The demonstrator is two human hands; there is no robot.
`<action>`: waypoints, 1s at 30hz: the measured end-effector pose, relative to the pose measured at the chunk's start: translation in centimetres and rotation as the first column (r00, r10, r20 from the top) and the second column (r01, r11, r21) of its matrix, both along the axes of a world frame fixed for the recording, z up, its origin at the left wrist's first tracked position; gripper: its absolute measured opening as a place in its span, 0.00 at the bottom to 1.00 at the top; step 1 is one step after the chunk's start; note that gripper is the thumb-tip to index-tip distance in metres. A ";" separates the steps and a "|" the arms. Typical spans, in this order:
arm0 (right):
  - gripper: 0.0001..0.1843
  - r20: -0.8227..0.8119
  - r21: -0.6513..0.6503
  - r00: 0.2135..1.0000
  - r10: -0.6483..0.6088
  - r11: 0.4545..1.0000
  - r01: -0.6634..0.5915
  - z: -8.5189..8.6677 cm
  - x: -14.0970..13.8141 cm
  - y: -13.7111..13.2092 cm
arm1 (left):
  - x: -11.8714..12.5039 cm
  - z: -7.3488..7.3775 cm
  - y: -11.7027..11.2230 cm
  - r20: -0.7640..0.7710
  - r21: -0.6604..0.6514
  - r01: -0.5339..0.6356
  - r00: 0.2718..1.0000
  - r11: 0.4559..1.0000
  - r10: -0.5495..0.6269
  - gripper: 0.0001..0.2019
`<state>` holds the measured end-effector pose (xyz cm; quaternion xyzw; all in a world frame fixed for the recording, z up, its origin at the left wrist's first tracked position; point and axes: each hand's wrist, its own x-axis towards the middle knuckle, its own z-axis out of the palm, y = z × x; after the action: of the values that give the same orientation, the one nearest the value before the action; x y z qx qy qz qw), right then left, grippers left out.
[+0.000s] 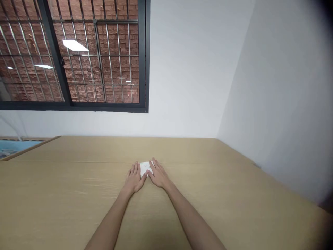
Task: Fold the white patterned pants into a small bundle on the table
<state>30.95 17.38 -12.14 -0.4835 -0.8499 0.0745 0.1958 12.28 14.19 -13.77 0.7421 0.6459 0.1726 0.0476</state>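
A small white piece, like folded paper or tissue with faint marks point(145, 168), lies flat on the wooden surface point(78, 194). My left hand point(134, 177) rests flat at its left side, fingers stretched forward and thumb along its near edge. On the other side my right hand point(158, 174) lies with fingers spread, partly over the right edge of the white piece. Both thumbs come close together at its near edge. Part of the white piece is hidden under my right fingers. Neither hand is closed around anything.
A seam point(91, 162) crosses the wooden surface just beyond my hands. White walls point(192, 69) stand behind and to the right. At the upper left is a dark-framed window point(144, 69) with metal bars and brick outside. Something light blue point(18, 145) shows past the left edge.
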 end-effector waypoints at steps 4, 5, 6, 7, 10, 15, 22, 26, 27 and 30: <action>0.39 0.002 0.018 1.000 -0.023 1.000 0.023 0.2 -0.2 -0.1 | 0.0 0.0 0.1 0.014 -0.005 -0.007 1.000 1.000 0.007 0.42; 0.38 0.003 0.022 1.000 -0.026 0.999 0.026 0.2 -0.2 -0.1 | 0.0 0.0 0.1 0.019 -0.004 -0.009 1.000 1.000 0.009 0.43; 0.38 0.003 0.026 1.000 -0.028 0.999 0.028 0.2 -0.2 0.0 | 0.0 -0.1 0.2 0.025 -0.002 -0.012 1.000 1.000 0.012 0.43; 0.37 0.003 0.028 1.000 -0.029 0.999 0.029 0.2 -0.3 0.0 | 0.0 -0.1 0.2 0.030 0.002 -0.016 0.999 1.000 0.016 0.44; 0.37 0.000 0.022 1.000 -0.028 0.999 0.028 0.1 -0.4 0.1 | -0.1 0.0 0.2 0.037 0.005 -0.022 0.999 1.000 0.022 0.45; 0.38 -0.002 -0.004 1.000 -0.018 1.000 0.018 0.1 -0.3 0.3 | -0.2 0.2 0.1 0.036 -0.008 -0.017 0.999 1.000 0.017 0.46; 0.40 -0.008 -0.023 1.000 0.003 1.000 -0.003 0.2 -0.2 0.4 | -0.4 0.2 -0.1 0.032 -0.005 -0.015 0.999 1.000 0.015 0.44; 0.41 -0.010 -0.022 1.000 0.019 1.000 -0.019 0.1 -0.2 0.7 | -0.4 0.1 0.0 0.020 0.003 -0.006 1.000 1.000 0.006 0.42; 0.40 -0.012 -0.021 1.000 0.023 1.000 -0.023 0.0 -0.3 0.8 | -0.5 0.1 0.0 0.017 0.006 -0.002 1.000 1.000 0.002 0.42; 0.38 -0.019 -0.027 0.999 0.038 0.999 -0.039 -0.2 -0.3 1.0 | -0.5 0.0 0.1 0.007 0.022 0.014 1.000 1.000 -0.014 0.41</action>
<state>30.64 18.38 -12.37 -0.4690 -0.8561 0.0943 0.1955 11.76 14.26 -13.74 0.7464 0.6386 0.1822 0.0428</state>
